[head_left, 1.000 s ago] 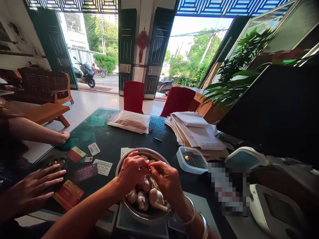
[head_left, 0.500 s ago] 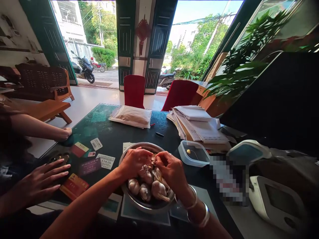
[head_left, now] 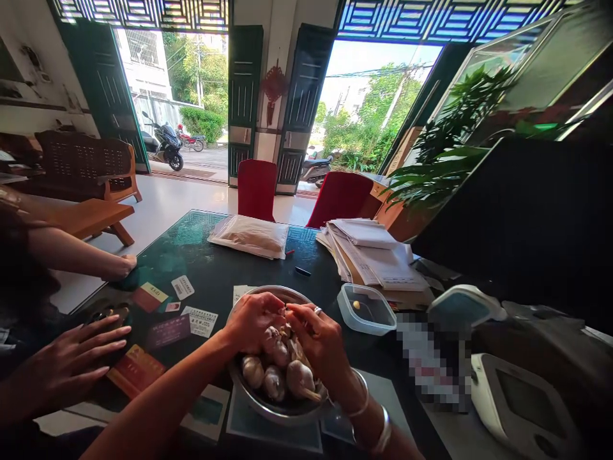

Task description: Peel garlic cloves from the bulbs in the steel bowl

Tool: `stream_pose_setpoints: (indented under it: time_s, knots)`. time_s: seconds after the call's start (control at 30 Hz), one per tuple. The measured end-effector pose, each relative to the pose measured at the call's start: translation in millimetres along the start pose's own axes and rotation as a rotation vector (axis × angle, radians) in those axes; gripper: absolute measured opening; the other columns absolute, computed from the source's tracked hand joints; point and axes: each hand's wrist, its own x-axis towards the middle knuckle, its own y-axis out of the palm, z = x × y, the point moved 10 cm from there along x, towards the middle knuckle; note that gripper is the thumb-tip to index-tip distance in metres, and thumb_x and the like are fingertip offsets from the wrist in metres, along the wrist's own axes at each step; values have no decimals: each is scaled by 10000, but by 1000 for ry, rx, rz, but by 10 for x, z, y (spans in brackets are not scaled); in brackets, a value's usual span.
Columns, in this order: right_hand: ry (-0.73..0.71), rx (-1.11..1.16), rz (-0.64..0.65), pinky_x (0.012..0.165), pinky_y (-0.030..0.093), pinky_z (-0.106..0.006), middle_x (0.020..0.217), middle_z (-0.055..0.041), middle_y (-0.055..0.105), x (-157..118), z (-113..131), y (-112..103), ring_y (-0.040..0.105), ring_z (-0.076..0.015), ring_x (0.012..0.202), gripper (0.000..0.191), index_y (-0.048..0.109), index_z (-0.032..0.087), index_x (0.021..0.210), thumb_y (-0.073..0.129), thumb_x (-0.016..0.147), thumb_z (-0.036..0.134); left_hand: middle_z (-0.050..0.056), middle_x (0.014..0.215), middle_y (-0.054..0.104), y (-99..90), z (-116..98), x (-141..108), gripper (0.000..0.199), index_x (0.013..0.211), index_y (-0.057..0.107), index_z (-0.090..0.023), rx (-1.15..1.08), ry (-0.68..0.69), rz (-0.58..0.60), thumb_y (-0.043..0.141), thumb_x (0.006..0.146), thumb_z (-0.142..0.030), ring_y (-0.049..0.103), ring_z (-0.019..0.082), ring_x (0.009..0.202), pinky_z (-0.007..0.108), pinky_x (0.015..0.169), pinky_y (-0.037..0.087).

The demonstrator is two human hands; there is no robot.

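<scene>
A metal bowl (head_left: 268,412) on the table holds several whole garlic bulbs (head_left: 274,383) and loose papery skins. Over its far side, my left hand (head_left: 253,322) has its fingers bent in a pinch around a small garlic clove, mostly hidden by the fingers. My right hand (head_left: 318,335), with a ring and bangles on the wrist, pinches at the same clove from the other side. The fingertips of both hands nearly meet. To the right of the bowl stands a clear plastic container (head_left: 366,326) with one peeled garlic clove (head_left: 356,305) in it.
Cards (head_left: 170,329) lie left of the bowl, near another person's hand (head_left: 81,354). A plastic-wrapped packet (head_left: 249,236) and stacked papers (head_left: 378,255) sit farther back. On the right are a white device (head_left: 522,402) and a dark monitor (head_left: 517,223).
The view has tilted up slightly, so things sit lower in the picture. Both hands stay over the bowl, their fingertips shifted a little closer around the clove.
</scene>
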Motion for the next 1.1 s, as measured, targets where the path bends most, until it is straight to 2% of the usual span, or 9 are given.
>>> stream_pose_setpoints:
  time_s: [0.13,0.47,0.83,0.97,1.1]
  knots:
    - [-85,-51,-4,770,497,-320,910,-57,665,-26,69,32,617,-182,826,201,655,215,967,473,884,230,20,830,741,25,-70,-32,224,887,718,-192,38,15,35,630,752,-348,670,160,765,235,715,493]
    - [-102,-96,15,728,482,-308,834,-54,644,-21,74,74,603,-178,780,162,611,201,884,449,886,208,24,740,746,24,-126,-39,185,806,750,-191,107,-1,20,637,733,-319,671,165,677,227,641,470]
    - [55,-109,-14,621,435,-287,725,-30,614,7,-79,13,556,-165,657,134,575,192,763,473,846,216,25,744,744,54,-126,-30,173,827,748,-188,60,40,29,629,748,-286,672,162,684,225,654,472]
    - [129,-105,-21,587,427,-273,702,-23,604,20,-165,-19,541,-152,617,149,571,190,729,464,831,209,40,829,743,59,-89,-20,191,865,736,-175,-30,44,59,623,752,-279,671,177,769,237,713,494]
    - [135,-91,4,602,429,-277,702,-23,618,27,-164,-9,552,-158,637,134,571,191,721,471,808,189,41,875,734,44,-19,6,199,893,727,-174,-37,26,59,595,756,-228,664,183,809,251,746,503]
